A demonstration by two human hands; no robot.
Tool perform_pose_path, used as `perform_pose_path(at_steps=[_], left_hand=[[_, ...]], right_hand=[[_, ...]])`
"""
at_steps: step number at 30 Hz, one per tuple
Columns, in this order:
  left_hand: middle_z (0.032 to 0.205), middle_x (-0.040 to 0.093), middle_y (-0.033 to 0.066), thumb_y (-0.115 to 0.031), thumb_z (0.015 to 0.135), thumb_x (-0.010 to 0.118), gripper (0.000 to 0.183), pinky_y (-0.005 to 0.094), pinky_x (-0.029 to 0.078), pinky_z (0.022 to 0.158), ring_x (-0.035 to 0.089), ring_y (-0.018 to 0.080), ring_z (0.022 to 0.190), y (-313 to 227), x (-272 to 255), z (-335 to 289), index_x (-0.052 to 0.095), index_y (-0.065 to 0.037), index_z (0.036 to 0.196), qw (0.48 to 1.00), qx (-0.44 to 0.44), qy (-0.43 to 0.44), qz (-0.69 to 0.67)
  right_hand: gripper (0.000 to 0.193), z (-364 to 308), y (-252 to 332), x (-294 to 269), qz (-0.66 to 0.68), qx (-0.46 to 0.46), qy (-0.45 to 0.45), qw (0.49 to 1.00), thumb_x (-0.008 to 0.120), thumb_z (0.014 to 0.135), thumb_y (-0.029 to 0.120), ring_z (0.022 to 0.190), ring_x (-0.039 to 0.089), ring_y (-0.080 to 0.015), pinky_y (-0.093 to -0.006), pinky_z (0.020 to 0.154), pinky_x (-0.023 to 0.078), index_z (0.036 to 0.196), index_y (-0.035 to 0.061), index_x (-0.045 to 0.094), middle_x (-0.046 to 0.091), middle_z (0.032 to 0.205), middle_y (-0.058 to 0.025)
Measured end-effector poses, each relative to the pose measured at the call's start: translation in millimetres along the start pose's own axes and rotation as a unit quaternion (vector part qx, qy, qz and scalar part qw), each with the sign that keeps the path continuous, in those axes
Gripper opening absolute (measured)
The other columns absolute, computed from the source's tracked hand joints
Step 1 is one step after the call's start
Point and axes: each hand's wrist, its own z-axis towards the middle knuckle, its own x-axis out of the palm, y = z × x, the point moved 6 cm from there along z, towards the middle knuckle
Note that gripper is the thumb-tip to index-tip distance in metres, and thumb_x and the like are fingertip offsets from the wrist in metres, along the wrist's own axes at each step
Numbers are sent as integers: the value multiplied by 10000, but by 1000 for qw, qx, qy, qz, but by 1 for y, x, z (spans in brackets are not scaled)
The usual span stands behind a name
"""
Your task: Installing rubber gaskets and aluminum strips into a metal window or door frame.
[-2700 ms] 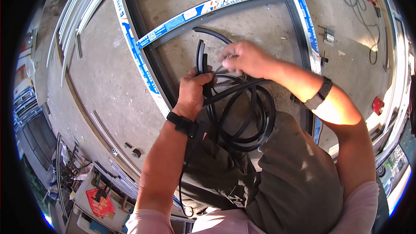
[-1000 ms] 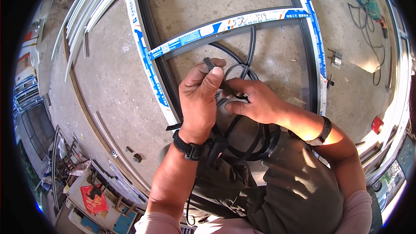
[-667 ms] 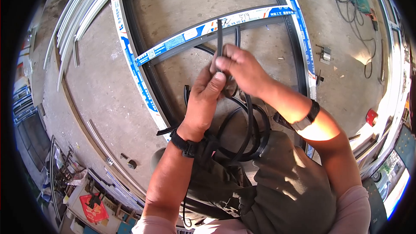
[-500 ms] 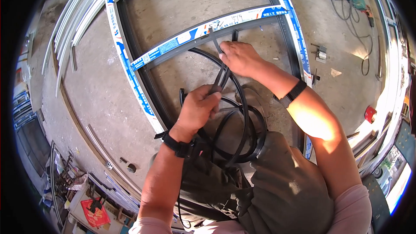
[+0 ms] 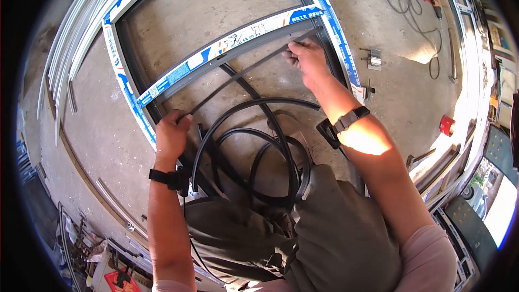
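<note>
A thin dark rubber sealing strip (image 5: 238,77) runs taut between my two hands, slanting up to the right below the frame's crossbar. My left hand (image 5: 173,132) pinches it near the frame's left side. Toward the upper right, my right hand (image 5: 308,60) grips it close to the corner of crossbar and right side, and a short end sticks out past the fingers. The window frame (image 5: 227,42) is dark inside, with blue and white film on its faces. Loose coils of black strip (image 5: 259,103) lie inside its near opening, in front of my knees.
Long pale profiles (image 5: 81,27) lie on the floor at the left. A power drill (image 5: 432,1) with a tangled cord is at the far right. Small metal pieces (image 5: 373,59) and a red roll (image 5: 447,125) lie right of the frame.
My hands have spread apart, left hand down-left and right hand to the right, pulling the strip straight between them. The coils have dropped from my hands. The view has shifted right.
</note>
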Motion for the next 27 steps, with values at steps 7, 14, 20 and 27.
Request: perform_pose_path(at_steps=[7,14,20,27], left_hand=[[816,713,147,-231,862,662,260,356,521,712,690,264,754,32,-21,14,714,-8,983,990,-15,-135,24],[673,589,0,-216,908,687,164,222,399,505,529,75,549,62,-15,15,665,-54,892,934,-116,-130,-311],[683,594,1,-204,903,697,151,217,401,503,531,81,548,58,-17,19,651,-62,875,927,-85,-133,-341],[700,601,2,-170,907,678,115,218,411,510,538,84,564,60,-15,21,645,-61,891,913,-106,-135,-369]], right_hand=[[121,19,9,-2,32,11,-53,998,613,959,143,631,654,-160,-261,510,456,950,37,556,664,793,-91],[163,19,17,1,2,-20,-100,995,639,950,162,575,630,-159,-272,505,455,918,26,555,664,752,-94],[186,18,21,-1,-7,-23,-137,990,648,948,174,551,607,-163,-268,497,446,880,25,561,653,743,-88],[150,25,17,8,44,-12,-138,989,578,985,160,583,631,-169,-264,477,425,938,17,571,644,782,-86]])
